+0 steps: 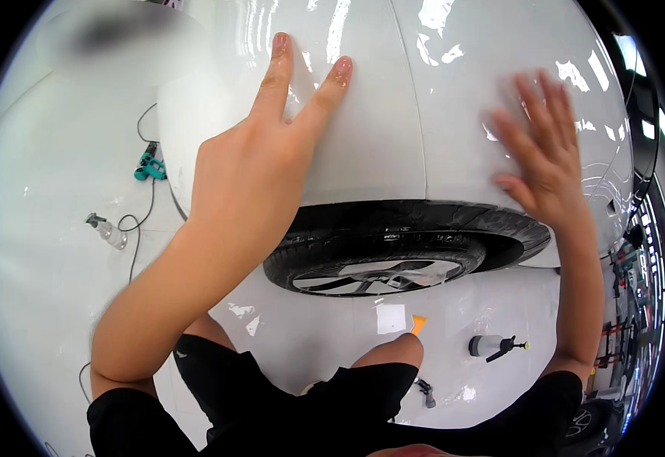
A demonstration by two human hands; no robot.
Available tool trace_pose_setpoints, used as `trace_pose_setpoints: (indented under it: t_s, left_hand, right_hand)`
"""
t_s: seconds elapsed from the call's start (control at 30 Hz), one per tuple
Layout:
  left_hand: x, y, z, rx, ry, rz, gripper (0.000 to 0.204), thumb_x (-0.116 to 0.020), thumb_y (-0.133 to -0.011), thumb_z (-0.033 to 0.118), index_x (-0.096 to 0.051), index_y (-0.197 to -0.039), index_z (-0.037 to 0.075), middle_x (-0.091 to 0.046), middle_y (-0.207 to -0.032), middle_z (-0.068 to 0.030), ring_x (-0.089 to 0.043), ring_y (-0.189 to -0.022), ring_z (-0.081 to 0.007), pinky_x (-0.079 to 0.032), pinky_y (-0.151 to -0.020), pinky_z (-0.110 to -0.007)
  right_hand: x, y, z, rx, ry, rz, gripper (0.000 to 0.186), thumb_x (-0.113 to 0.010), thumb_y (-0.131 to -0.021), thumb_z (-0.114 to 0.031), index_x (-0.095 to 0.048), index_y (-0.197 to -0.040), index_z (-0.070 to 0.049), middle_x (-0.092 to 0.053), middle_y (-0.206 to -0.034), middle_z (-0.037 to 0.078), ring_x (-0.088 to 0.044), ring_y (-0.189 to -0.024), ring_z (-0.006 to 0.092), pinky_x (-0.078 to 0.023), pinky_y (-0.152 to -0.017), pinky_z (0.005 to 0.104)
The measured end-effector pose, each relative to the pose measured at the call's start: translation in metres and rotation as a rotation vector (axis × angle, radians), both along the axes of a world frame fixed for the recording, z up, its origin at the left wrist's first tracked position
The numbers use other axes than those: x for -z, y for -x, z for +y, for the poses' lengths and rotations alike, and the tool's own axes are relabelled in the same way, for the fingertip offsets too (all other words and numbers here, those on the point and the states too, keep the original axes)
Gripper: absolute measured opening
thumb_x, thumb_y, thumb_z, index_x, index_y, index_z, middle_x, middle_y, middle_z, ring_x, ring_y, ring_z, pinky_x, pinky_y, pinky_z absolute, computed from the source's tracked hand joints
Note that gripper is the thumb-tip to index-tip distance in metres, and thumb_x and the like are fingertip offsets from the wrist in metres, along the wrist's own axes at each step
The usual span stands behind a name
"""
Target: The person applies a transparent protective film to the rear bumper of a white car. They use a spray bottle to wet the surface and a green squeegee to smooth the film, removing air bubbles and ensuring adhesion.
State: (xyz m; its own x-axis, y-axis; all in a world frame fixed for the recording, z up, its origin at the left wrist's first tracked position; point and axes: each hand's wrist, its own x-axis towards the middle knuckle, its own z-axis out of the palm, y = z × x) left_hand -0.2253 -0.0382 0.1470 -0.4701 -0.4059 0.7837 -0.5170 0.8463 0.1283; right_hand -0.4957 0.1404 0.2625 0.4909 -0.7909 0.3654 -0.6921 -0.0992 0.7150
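Observation:
A glossy white car body panel (370, 145) spreads before me, with bright reflections and a vertical seam running down to the wheel arch. Left of that seam, my left hand (252, 156) is over the panel with two fingers stretched apart and their tips at its surface. The other fingers are tucked out of sight, and I see nothing held. To the right of the seam, my right hand (543, 164) lies over the same panel, somewhat smeared by motion, its fingers spread and nothing in them. Whether its palm touches the surface I cannot tell.
Below the panel is a black wheel (374, 278). On the pale floor are a teal corded tool (148, 165), a clear spray bottle (108, 231), a pump sprayer (492, 346), a white square sheet (391, 318), an orange flat piece (419, 325) and a dark nozzle-like tool (426, 392).

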Motion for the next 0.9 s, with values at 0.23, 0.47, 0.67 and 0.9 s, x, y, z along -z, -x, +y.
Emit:
trace_pose_setpoints:
  t_s: [0.23,0.47,0.67,0.9]
  left_hand:
    - [0.005,0.001,0.000,0.057,0.020,0.141,0.067,-0.058,-0.082,-0.011,-0.065,-0.139,0.025,-0.052,-0.149,-0.0234,-0.061,-0.062,-0.0182,-0.052,-0.058,-0.028]
    - [0.001,0.014,0.009,0.080,0.059,0.135,0.067,-0.057,-0.082,-0.011,-0.065,-0.139,0.023,-0.053,-0.151,-0.0169,-0.063,-0.065,-0.0188,-0.052,-0.058,-0.028]
    - [-0.004,0.029,0.018,0.140,0.163,0.037,0.068,-0.056,-0.081,-0.010,-0.064,-0.141,0.022,-0.052,-0.152,-0.0123,-0.064,-0.066,-0.0188,-0.052,-0.059,-0.028]
    - [-0.005,0.031,0.015,0.124,0.203,-0.037,0.068,-0.056,-0.081,-0.010,-0.063,-0.142,0.020,-0.052,-0.154,-0.0069,-0.064,-0.067,-0.0187,-0.052,-0.059,-0.028]
  right_hand:
    - [0.001,-0.036,-0.029,0.042,-0.188,0.120,0.067,-0.038,-0.097,-0.070,-0.061,-0.142,-0.027,-0.047,-0.157,0.012,-0.031,-0.152,0.0376,-0.011,-0.126,0.0558]
    - [0.008,-0.029,-0.034,0.021,-0.170,0.152,0.065,-0.036,-0.098,-0.069,-0.060,-0.143,-0.028,-0.047,-0.157,0.011,-0.031,-0.152,0.0354,-0.009,-0.127,0.0532]
    - [0.011,-0.025,-0.030,0.092,-0.191,0.172,0.069,-0.031,-0.097,-0.073,-0.055,-0.146,-0.031,-0.045,-0.158,0.007,-0.030,-0.152,0.0325,-0.006,-0.128,0.0522]
    - [0.016,-0.020,-0.033,0.042,-0.184,0.122,0.064,-0.034,-0.099,-0.068,-0.058,-0.143,-0.028,-0.048,-0.155,0.008,-0.035,-0.149,0.0323,-0.012,-0.126,0.0522]
